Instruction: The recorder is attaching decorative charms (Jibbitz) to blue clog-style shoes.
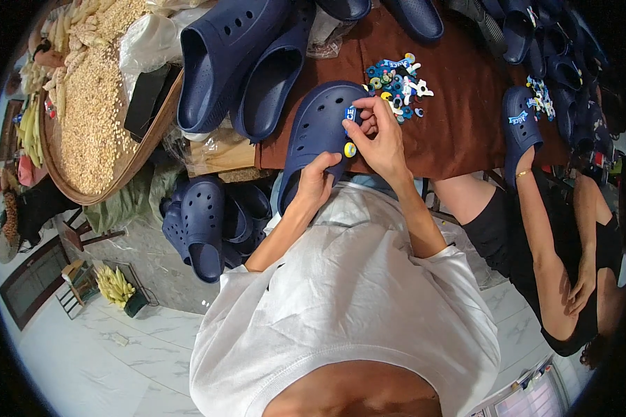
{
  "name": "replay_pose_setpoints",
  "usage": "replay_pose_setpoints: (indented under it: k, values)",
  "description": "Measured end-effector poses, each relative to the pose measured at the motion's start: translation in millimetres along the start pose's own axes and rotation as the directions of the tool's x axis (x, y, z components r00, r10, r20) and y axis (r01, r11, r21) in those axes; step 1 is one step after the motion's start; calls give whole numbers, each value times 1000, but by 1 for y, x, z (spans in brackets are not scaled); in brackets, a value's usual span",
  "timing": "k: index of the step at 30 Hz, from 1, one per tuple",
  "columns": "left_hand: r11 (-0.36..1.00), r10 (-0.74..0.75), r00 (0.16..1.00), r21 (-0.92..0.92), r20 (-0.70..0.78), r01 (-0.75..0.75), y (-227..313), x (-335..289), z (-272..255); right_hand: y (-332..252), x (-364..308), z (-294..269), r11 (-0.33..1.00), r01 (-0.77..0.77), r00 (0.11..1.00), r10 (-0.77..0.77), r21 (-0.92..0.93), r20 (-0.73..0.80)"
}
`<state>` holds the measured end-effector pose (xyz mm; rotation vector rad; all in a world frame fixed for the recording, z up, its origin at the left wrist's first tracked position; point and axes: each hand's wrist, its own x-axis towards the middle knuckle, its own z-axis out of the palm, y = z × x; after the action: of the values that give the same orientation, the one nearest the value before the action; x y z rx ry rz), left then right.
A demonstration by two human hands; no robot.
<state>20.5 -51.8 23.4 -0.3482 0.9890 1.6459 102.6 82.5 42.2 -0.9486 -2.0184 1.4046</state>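
Observation:
A navy clog (pixel 311 131) with holes in its toe lies on the brown cloth in front of me. My left hand (pixel 317 179) is closed on its near side, by the heel opening. With the thumb and fingers of my right hand (pixel 380 139) I pinch a blue-and-white lettered shoe charm (pixel 351 112) against the clog's upper. Whether the charm's stud is in a hole is hidden. A round yellow shoe charm (pixel 350 149) sits on the clog's side, below the pinched one. Just beyond my right hand lies a pile of mixed shoe charms (pixel 396 87).
More navy clogs (pixel 271 83) stand at the far left; others (pixel 203 222) hang below the table edge. A woven tray (pixel 83 198) of corn kernels is at left. To the right, another person's hand (pixel 526 158) is inside a clog (pixel 520 118) with a charm, beside more charms (pixel 541 99).

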Motion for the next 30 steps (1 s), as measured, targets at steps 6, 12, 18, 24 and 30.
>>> replay_pose_setpoints:
  k: [6, 12, 18, 24, 30]
  values:
    - [999, 27, 1000, -20, 16, -26, -1, 0, -3, -3, -6, 8, 998, -43, 997, 41, -34, -66]
    - [1000, 15, 1000, -6, -2, -15, -2, -1, -6, 8, -15, -3, 980, -130, 992, 127, 149, 26]
    - [1000, 23, 1000, -19, 2, -23, 0, 0, 1, 18, -10, -11, 933, -254, 961, 212, 255, 179]
    - [999, 27, 999, -35, 31, -26, -5, 5, -9, 17, -4, -15, 886, -368, 918, 296, 284, 264]
    - [999, 49, 999, 0, -4, -49, -4, 1, -2, 9, -1, -17, 834, -441, 886, 343, 332, 313]
